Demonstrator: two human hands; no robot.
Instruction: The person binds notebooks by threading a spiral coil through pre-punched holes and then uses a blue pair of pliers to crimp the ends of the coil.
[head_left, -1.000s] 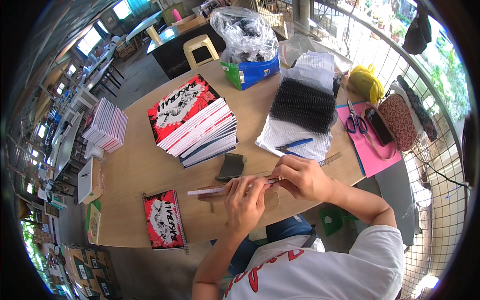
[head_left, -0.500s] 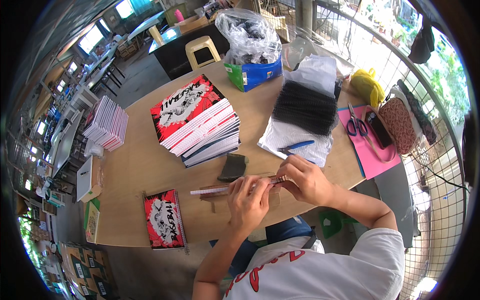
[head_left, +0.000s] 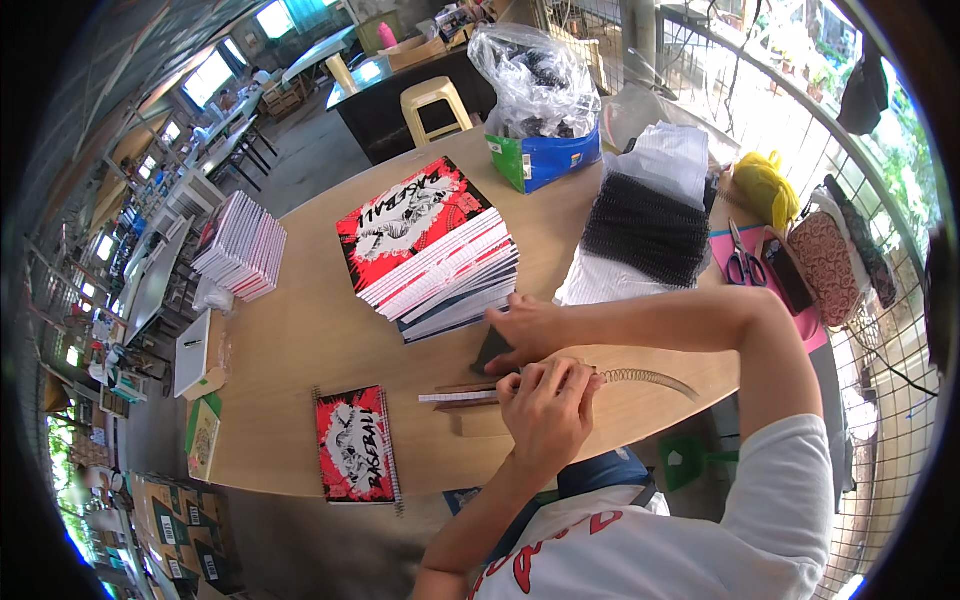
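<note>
My left hand (head_left: 548,412) is closed around a thin stack of white-edged pages (head_left: 458,397), seen nearly edge-on just above the table's near side. A thin coil binding wire (head_left: 648,377) sticks out to the right of that hand, its free end curving down. Brown strips (head_left: 470,406) lie along the pages; what they are I cannot tell. Reaching across beyond the left hand, my right hand (head_left: 530,328) grips a dark, flat pad (head_left: 492,350), which looks tilted up. To the left lies a red, black and white spiral notebook (head_left: 356,445) with coil along its right edge.
A fanned stack of matching covers and pages (head_left: 430,250) sits beyond my hands, another stack (head_left: 240,248) at far left. Black coils (head_left: 648,228) lie on white wrapping at right, near scissors (head_left: 744,262), a phone (head_left: 788,275) and yellow bundle (head_left: 766,188). A bag-filled box (head_left: 545,155) stands behind.
My right hand has left the pages' edge and moved left and away onto the dark pad, which was lying flat. The coil now shows extending right. The view has shifted slightly.
</note>
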